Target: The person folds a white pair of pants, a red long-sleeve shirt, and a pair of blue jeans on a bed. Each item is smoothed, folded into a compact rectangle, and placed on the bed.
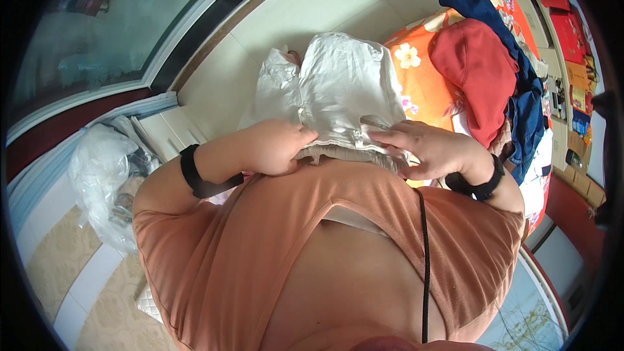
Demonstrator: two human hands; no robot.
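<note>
White trousers (351, 84) hang in front of my body with the waistband towards me and the legs stretching away. A gathered waistband and a button area show along the near edge. My left hand (286, 146) is closed on the left end of the waistband, its fingers curled over the cloth and partly hidden. At the other end, my right hand (426, 146) grips the waistband, with the fingers over the top and the thumb below. Each wrist wears a black band.
At the right, an orange flowered cover (416, 58) bears a red garment (471, 71) and a dark blue garment (526, 123). A clear plastic bag (104, 175) stands on the left near a glass sliding door (123, 32). Pale floor tiles (286, 13) lie beyond the trousers.
</note>
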